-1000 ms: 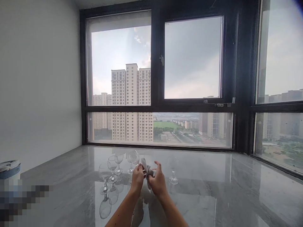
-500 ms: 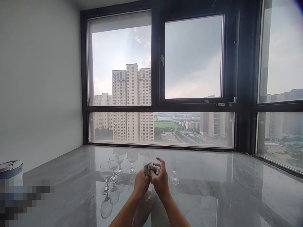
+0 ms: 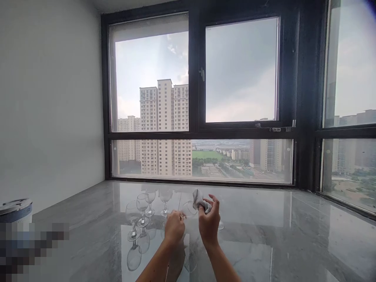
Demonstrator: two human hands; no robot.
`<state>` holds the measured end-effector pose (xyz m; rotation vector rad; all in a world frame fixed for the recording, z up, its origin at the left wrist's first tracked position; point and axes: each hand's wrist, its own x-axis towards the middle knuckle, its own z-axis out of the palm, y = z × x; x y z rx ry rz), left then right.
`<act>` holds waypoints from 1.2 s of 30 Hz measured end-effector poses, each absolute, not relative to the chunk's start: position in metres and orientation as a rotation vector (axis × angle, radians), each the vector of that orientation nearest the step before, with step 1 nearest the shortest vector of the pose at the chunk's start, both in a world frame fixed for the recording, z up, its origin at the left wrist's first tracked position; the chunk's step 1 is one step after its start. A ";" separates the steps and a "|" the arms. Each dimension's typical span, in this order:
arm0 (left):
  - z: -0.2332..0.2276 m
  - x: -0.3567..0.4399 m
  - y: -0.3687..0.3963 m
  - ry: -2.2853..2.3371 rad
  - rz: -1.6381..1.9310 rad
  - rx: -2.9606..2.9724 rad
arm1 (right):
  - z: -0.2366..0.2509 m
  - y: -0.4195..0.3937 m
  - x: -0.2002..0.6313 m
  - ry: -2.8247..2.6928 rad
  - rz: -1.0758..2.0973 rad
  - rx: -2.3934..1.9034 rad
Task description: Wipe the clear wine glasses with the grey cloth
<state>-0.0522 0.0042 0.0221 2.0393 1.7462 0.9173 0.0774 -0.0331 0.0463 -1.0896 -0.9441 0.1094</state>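
We see two bare hands working above a glossy grey marble-patterned surface [image 3: 249, 250]. Our left hand [image 3: 174, 226] is closed in a narrow grip on the lower end of a clear stemmed glass [image 3: 189, 209], which is held tilted in the air so that its bowl points toward the right hand. The stem and foot are mostly hidden by our fingers. Our right hand [image 3: 210, 219] pinches a crumpled grey-and-white cloth [image 3: 201, 200] between thumb and fingers, with the index finger raised and partly spread. The cloth is right at the bowl's rim; we cannot tell whether it presses inside.

To the left stand four clear stemmed drinking glasses [image 3: 143, 211], upright and close together, mirrored in the surface below. Just behind our right hand we make out the round foot of another clear glass [image 3: 221, 225], the rest largely covered.

At the far left is a white tub with a blue band [image 3: 18, 209]; any printing on the band is too unclear for us to read, and blurred squares cover the part below. Behind the surface rises a dark-framed window [image 3: 194, 98] with a pale lever handle [image 3: 202, 73]. A faint mark sits in the upper left corner of its right pane, too small to read. Outside we see beige high-rise towers [image 3: 165, 125] and a green field [image 3: 207, 155].
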 end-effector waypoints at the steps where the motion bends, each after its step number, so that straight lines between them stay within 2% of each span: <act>1: 0.023 -0.053 0.003 1.790 0.900 2.020 | 0.047 -0.034 0.077 -0.960 0.106 -1.073; 6: 0.033 -0.056 -0.007 1.938 0.813 2.045 | 0.048 -0.038 0.073 -1.046 0.104 -1.047; 12: 0.034 -0.054 -0.009 1.949 0.840 2.149 | 0.044 -0.034 0.077 -1.164 0.091 -1.265; 21: 0.033 -0.060 -0.003 1.985 0.973 1.986 | 0.038 -0.022 0.087 -1.116 0.290 -1.316; 28: 0.033 -0.058 -0.004 1.975 0.943 2.118 | 0.030 -0.017 0.087 -1.065 0.089 -1.254; 36: 0.029 -0.057 -0.004 1.913 0.966 2.143 | 0.030 -0.016 0.086 -1.113 0.145 -1.218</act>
